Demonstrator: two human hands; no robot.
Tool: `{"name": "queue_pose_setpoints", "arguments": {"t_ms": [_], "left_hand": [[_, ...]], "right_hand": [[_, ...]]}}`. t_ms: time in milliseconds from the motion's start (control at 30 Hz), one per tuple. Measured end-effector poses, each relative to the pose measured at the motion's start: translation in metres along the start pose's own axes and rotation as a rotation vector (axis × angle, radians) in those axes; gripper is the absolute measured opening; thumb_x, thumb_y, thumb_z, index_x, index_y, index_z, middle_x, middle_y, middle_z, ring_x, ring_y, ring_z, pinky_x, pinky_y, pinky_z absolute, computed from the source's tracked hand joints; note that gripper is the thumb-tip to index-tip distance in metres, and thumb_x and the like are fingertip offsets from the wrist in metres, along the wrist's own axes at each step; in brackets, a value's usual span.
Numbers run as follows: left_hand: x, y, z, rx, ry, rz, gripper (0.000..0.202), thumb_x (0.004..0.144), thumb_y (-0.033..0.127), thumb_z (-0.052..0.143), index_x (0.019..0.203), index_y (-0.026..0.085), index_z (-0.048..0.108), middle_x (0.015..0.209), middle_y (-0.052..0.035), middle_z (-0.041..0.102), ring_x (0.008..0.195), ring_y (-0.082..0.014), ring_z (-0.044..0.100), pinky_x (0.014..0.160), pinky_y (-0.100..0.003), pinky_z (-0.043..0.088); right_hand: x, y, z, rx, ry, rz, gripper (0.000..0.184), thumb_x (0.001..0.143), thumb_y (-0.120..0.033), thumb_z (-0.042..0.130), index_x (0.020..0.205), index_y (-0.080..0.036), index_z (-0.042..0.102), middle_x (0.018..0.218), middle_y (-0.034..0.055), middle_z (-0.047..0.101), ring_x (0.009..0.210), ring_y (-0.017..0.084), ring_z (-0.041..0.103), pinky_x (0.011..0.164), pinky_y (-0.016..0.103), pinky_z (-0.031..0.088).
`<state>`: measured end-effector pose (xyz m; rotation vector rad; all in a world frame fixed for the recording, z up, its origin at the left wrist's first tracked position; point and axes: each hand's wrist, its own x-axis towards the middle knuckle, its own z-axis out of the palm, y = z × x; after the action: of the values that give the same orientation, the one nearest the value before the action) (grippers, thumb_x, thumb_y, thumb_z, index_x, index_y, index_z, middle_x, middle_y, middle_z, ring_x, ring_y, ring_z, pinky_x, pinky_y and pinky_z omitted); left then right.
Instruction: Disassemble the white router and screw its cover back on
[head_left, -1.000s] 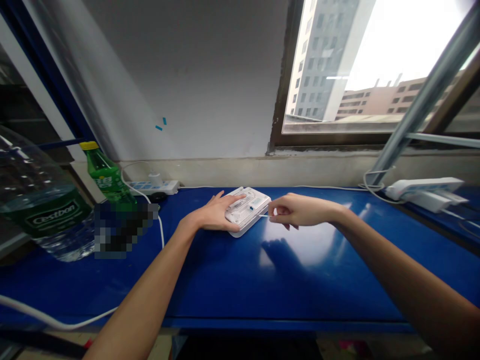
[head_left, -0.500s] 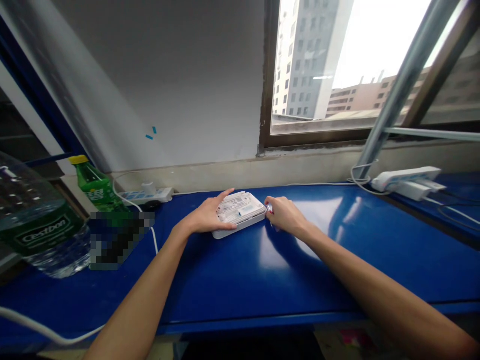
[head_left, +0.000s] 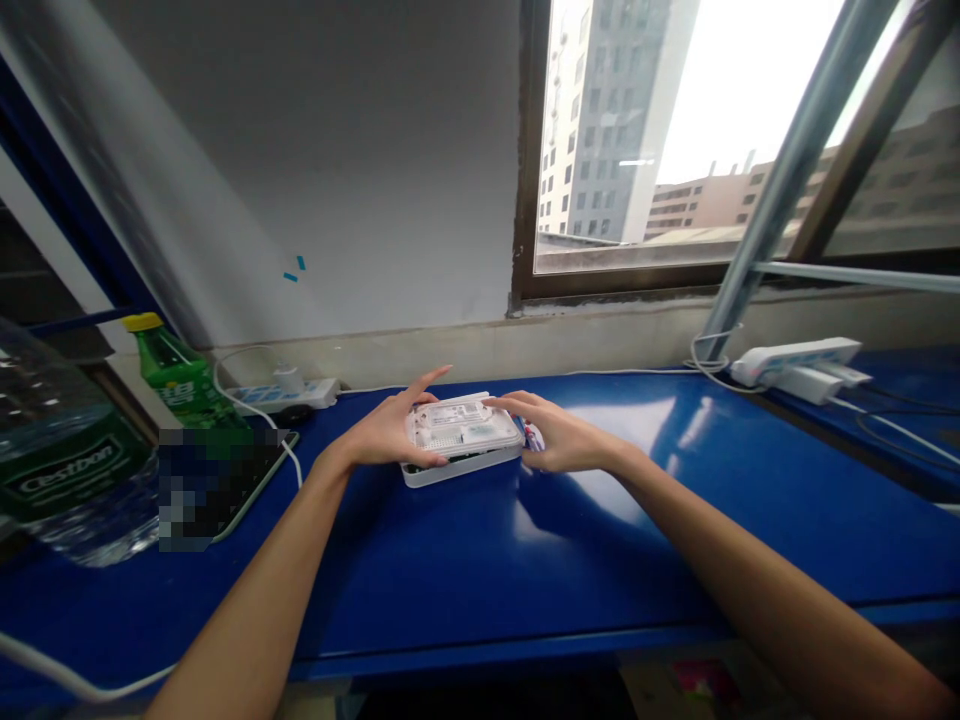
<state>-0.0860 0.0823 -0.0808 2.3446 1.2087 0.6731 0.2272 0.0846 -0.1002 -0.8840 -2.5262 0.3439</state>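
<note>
Flat white plastic housing (head_left: 463,437) on the glossy blue bench (head_left: 480,580), lower centre of frame — right hand (head_left: 562,443) now brought in, gripping its edge opposite left hand (head_left: 386,432) — clamped from both sides.

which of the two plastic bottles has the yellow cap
The small green plastic bottle, further back by the wall; the big clear water bottle has a green Cestbon label, and no cap shows in view.
</note>
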Motion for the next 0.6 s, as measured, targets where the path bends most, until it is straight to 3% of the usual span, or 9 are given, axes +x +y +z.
{"name": "queue_pose_setpoints", "arguments": {"t_ms": [133,200,300,400,500,600], "left_hand": [[-0.003,0.01,-0.005,-0.082,0.018,0.095,0.12,0.063,0.043,0.091,0.16,0.036,0.021,0.134,-0.0098,0.06,0.12,-0.0311,0.062,0.107,-0.05,0.047],[-0.003,0.011,-0.007,-0.15,0.023,0.1,0.118,0.067,0.042,0.089,0.161,0.036,0.018,0.138,-0.0109,0.058,0.121,-0.0308,0.062,0.107,-0.048,0.048],[-0.003,0.009,-0.009,-0.178,0.057,0.078,0.108,0.073,0.045,0.085,0.16,0.036,0.022,0.144,-0.0125,0.056,0.13,-0.0332,0.057,0.11,-0.05,0.046],[-0.002,0.006,-0.009,-0.148,0.119,0.095,0.088,0.077,0.048,0.081,0.153,0.035,0.039,0.147,-0.0093,0.056,0.132,-0.0333,0.055,0.11,-0.051,0.047],[-0.001,0.007,-0.01,-0.055,0.268,0.169,0.069,0.078,0.05,0.08,0.14,0.031,0.056,0.145,-0.0076,0.057,0.13,-0.0309,0.057,0.111,-0.049,0.046],[-0.001,0.007,-0.012,0.014,0.467,0.221,0.052,0.081,0.05,0.078,0.126,0.026,0.067,0.136,-0.0082,0.064,0.126,-0.0279,0.06,0.11,-0.045,0.046]], "right_hand": [[0.003,-0.001,0.001,0.034,0.087,-0.014,0.093,0.075,-0.032,0.079,0.158,-0.027,0.036,0.158,0.0155,0.038,0.146,0.033,0.035,0.116,0.051,0.035],[0.006,-0.001,0.002,0.015,0.159,-0.017,0.08,0.08,-0.037,0.079,0.153,-0.025,0.046,0.158,0.0165,0.038,0.146,0.033,0.037,0.116,0.051,0.036],[0.01,0.002,0.004,0.047,0.225,-0.017,0.05,0.092,-0.031,0.067,0.142,-0.024,0.06,0.152,0.0155,0.05,0.138,0.028,0.051,0.114,0.047,0.041],[0.013,0.004,0.009,0.141,0.307,0.012,0.048,0.091,-0.02,0.064,0.139,-0.024,0.063,0.15,0.0124,0.055,0.135,0.025,0.055,0.112,0.043,0.044],[0.019,0.003,0.019,0.229,0.343,0.047,0.05,0.089,-0.016,0.063,0.138,-0.024,0.064,0.149,0.0092,0.056,0.135,0.024,0.056,0.111,0.04,0.045],[0.027,-0.002,0.028,0.302,0.346,0.09,0.045,0.095,-0.025,0.061,0.139,-0.024,0.062,0.143,0.0074,0.062,0.128,0.024,0.06,0.106,0.038,0.049]]}}
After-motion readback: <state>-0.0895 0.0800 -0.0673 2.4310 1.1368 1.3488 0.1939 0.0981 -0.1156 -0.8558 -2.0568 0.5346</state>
